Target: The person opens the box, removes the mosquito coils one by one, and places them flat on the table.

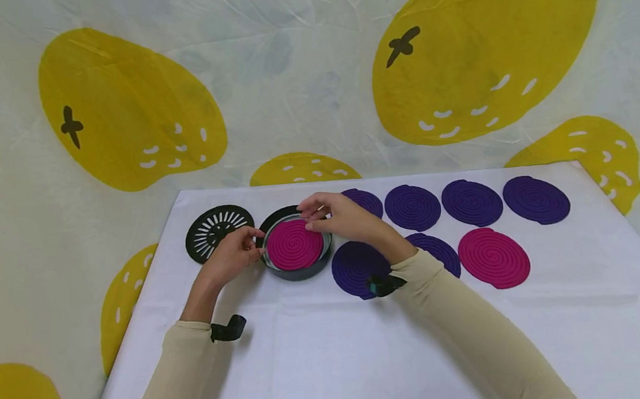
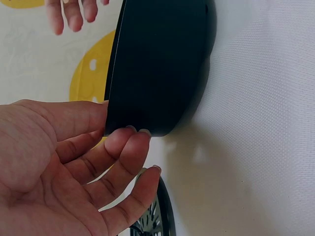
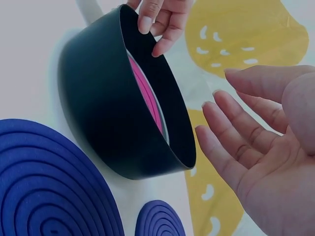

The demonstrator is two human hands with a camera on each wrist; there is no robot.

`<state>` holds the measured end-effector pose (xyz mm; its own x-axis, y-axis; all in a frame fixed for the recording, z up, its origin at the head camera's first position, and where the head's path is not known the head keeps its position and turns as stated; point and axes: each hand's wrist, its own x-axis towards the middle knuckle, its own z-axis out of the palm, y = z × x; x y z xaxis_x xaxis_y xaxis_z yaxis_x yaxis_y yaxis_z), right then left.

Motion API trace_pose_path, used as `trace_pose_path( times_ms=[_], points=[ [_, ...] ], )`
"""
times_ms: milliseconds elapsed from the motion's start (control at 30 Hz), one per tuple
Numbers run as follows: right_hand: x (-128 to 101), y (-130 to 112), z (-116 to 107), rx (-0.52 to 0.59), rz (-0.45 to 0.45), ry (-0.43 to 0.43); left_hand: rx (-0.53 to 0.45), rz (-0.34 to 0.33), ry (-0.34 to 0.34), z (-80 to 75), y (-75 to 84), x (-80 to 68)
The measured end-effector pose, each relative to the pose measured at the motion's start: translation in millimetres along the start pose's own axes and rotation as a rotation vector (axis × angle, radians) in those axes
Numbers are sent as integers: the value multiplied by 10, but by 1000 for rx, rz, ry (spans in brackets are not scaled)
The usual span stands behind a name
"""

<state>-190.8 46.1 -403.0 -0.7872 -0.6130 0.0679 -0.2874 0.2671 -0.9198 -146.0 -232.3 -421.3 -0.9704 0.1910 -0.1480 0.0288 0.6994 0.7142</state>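
Note:
A round black container (image 1: 299,273) stands on the white table, with a pink spiral coaster (image 1: 294,244) lying inside, within a lighter ring. At its left rim my left hand (image 1: 233,257) grips the wall between thumb and fingers; the left wrist view shows the fingertips against the dark side. My right hand (image 1: 339,215) hovers over the right rim. In the right wrist view its fingers (image 3: 231,135) are loosely extended, apart from the container, and hold nothing. Left of the container lies a black slotted round lid (image 1: 198,234), partly behind my left hand.
Several dark purple spiral coasters (image 1: 412,207) lie in two rows to the right, some partly covered by my right arm. Another pink coaster (image 1: 494,257) ends the front row. A white cloth with yellow fruit prints (image 1: 296,97) hangs behind the table (image 1: 316,371).

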Motion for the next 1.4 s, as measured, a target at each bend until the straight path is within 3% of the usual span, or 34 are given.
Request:
trace_pose_path(
  times_ms=[300, 1033, 1400],
  points=[
    [80, 7, 96, -21, 20, -26, -6, 8, 4, -4, -2, 2],
    [247, 91, 318, -301, 112, -65, 12, 7, 2, -2, -26, 17],
    [267, 59, 314, -309, 167, -79, 12, 8, 2, 3, -23, 22]
  ],
)
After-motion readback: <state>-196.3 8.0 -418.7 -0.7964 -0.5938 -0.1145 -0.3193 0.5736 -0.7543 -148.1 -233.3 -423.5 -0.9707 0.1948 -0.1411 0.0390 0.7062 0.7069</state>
